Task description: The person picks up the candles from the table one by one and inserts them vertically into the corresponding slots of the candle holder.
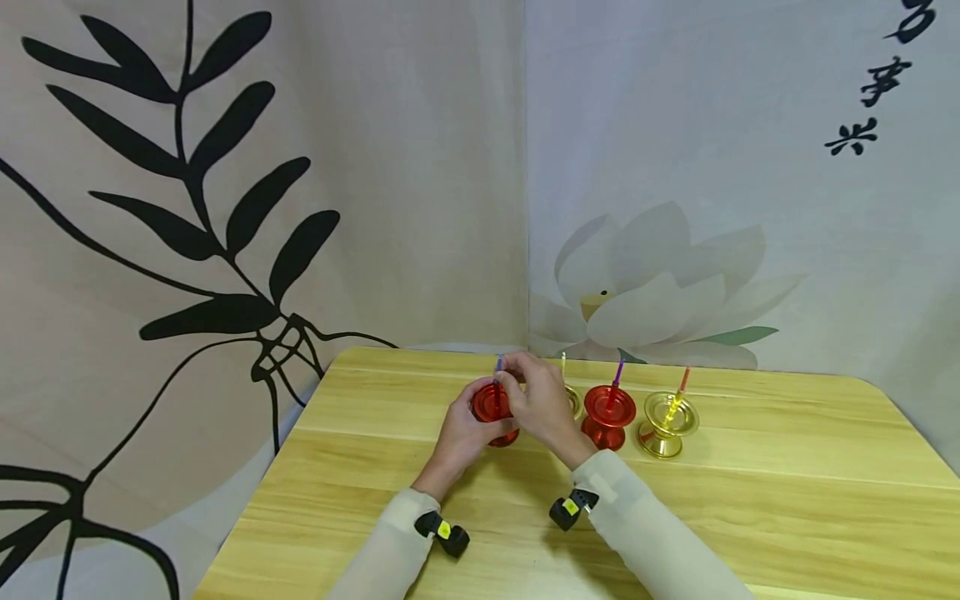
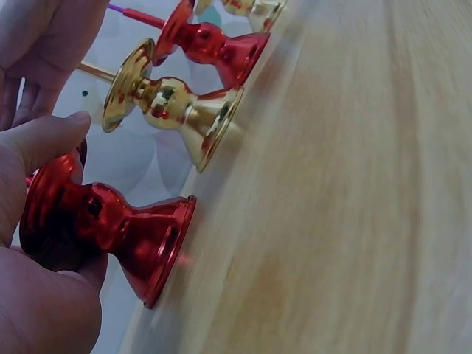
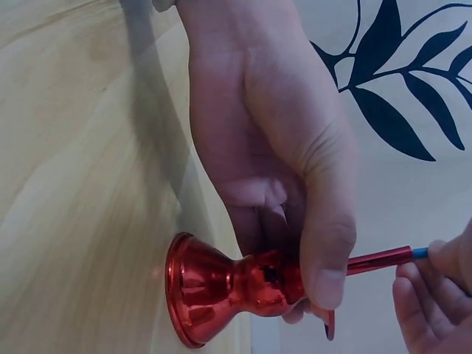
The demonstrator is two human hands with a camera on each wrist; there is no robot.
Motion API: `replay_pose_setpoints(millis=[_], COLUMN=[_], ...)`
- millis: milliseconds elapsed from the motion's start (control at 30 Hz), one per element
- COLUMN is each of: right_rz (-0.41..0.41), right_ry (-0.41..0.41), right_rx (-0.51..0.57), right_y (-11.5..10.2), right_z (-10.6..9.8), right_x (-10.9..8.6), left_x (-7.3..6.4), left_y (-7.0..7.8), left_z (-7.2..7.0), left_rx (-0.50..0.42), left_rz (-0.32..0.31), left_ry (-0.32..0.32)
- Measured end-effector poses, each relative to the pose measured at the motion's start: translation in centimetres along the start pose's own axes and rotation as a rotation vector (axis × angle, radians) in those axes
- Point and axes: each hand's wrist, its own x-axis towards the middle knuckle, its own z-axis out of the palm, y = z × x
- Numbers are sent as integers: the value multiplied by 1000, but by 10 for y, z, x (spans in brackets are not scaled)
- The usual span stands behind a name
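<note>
My left hand [image 1: 459, 427] grips a shiny red candle holder [image 1: 492, 403] around its dish, and the holder's flared base [image 2: 158, 247] stands on the table. A slim blue candle [image 3: 420, 253] sticks up out of the red tube [image 3: 380, 259] in the holder's middle. My right hand [image 1: 542, 404] pinches this candle near the tube's top with thumb and fingertips. Just right of the hands, a gold candle holder [image 2: 173, 103] with a pale yellow candle [image 1: 564, 363] is partly hidden behind the right hand in the head view.
Farther right stand a red candle holder [image 1: 609, 408] with a purple candle [image 1: 618, 372] and a gold candle holder [image 1: 667, 421] with an orange-red candle [image 1: 683, 380]. All are on a wooden table [image 1: 787, 500]. Printed curtains [image 1: 420, 167] hang behind its back edge.
</note>
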Motion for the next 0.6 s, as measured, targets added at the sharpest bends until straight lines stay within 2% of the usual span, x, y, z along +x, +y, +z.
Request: replay_pose_setpoints(millis=[600], right_rz=[-35], right_ry=[-5], right_rx=[-10], right_y=[3], right_z=[1], right_x=[-1], left_x=[2], left_y=[1], left_z=[1], left_rx=[-3], left_rz=[-12], left_ry=[0])
